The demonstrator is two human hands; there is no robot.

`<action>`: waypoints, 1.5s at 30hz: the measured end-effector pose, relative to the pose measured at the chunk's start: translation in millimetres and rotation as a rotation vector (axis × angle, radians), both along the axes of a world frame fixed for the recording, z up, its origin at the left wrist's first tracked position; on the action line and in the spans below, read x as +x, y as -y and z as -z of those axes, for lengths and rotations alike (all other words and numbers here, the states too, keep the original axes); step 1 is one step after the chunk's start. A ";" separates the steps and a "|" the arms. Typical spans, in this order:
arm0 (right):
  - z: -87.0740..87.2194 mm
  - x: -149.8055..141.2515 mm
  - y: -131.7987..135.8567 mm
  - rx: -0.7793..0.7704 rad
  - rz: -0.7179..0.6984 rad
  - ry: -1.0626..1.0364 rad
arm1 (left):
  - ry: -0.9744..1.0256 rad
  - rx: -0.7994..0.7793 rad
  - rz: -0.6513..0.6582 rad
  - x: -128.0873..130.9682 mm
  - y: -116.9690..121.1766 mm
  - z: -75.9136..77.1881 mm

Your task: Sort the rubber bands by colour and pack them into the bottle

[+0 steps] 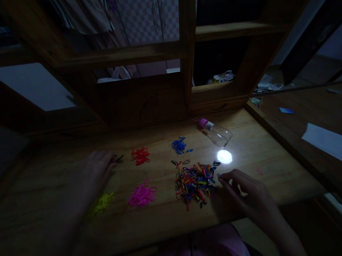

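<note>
Small rubber bands lie sorted by colour on the wooden table. My left hand (96, 166), smeared by motion, is at a few black bands (119, 159); whether it holds any cannot be made out. To its right is a red pile (140, 156), and nearer me are a yellow pile (103, 202) and a pink pile (142, 194). A blue pile (178, 145) sits farther back. My right hand (248, 185) is beside the mixed-colour pile (195, 182), thumb and forefinger pinched on a small dark rubber band (219, 176).
A clear bottle (220, 135) with a purple cap lies on its side behind a bright light spot (225, 156). Wooden shelving (137, 54) rises along the table's back edge. White paper (338, 149) rests on the surface to the right.
</note>
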State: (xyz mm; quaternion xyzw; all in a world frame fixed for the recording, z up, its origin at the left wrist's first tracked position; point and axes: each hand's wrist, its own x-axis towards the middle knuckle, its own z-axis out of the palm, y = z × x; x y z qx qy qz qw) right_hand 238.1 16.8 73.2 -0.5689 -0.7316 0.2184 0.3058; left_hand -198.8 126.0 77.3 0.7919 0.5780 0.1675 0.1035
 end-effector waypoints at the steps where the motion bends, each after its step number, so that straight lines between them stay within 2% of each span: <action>1: -0.6 -2.0 -0.5 0.013 -0.004 -0.003 | -0.085 0.038 0.028 20.2 13.0 -2.3; 3: -1.1 -5.0 -1.0 0.027 -0.010 -0.009 | -0.092 0.018 0.165 64.3 42.2 -4.6; 5: -0.4 -6.3 -1.1 0.022 -0.017 -0.006 | 0.003 -0.021 0.292 105.2 69.6 -2.2; 8: 2.4 -6.1 -0.5 -0.039 -0.040 0.029 | 0.134 -0.085 0.329 147.8 94.8 9.3; 12: 8.6 -7.6 0.5 -0.088 -0.084 0.073 | 0.256 -0.164 0.281 173.6 101.4 25.9; 16: 11.7 -13.2 -0.4 -0.052 -0.130 0.067 | 0.283 -0.162 0.315 180.1 103.2 28.7; 18: 9.7 -15.5 -1.2 -0.028 -0.138 0.054 | 0.284 -0.149 0.307 169.7 101.1 23.6; 20: 6.0 -15.9 -1.8 -0.017 -0.132 0.042 | 0.269 -0.102 0.222 142.6 91.8 14.9; 22: 2.9 -13.9 -1.6 -0.016 -0.116 0.037 | 0.230 -0.038 0.061 98.6 73.4 4.5; 24: 2.9 -10.2 -0.7 -0.020 -0.099 0.041 | 0.183 0.063 -0.180 44.9 47.8 -4.5; 26: 6.2 -5.8 0.6 -0.025 -0.090 0.043 | 0.127 0.080 -0.296 -6.2 20.1 -8.5; 27: 8.5 -3.9 1.3 -0.033 -0.089 0.042 | 0.106 0.044 -0.298 -27.4 7.1 -7.9; 30: 13.9 -0.3 2.3 -0.052 -0.089 0.036 | 0.080 -0.092 -0.127 -65.8 -23.2 4.0; 34: 12.7 0.7 1.8 -0.036 -0.067 0.042 | 0.084 -0.131 0.008 -74.7 -43.3 28.8; 37: 8.7 1.4 0.8 -0.035 -0.066 0.053 | 0.055 -0.142 0.046 -73.8 -50.5 39.0; 40: 6.7 2.4 0.0 -0.043 -0.072 0.058 | 0.058 -0.150 0.024 -72.5 -55.7 39.6; 45: 7.7 4.9 0.2 -0.023 -0.081 0.040 | 0.047 -0.177 -0.019 -66.8 -57.0 32.4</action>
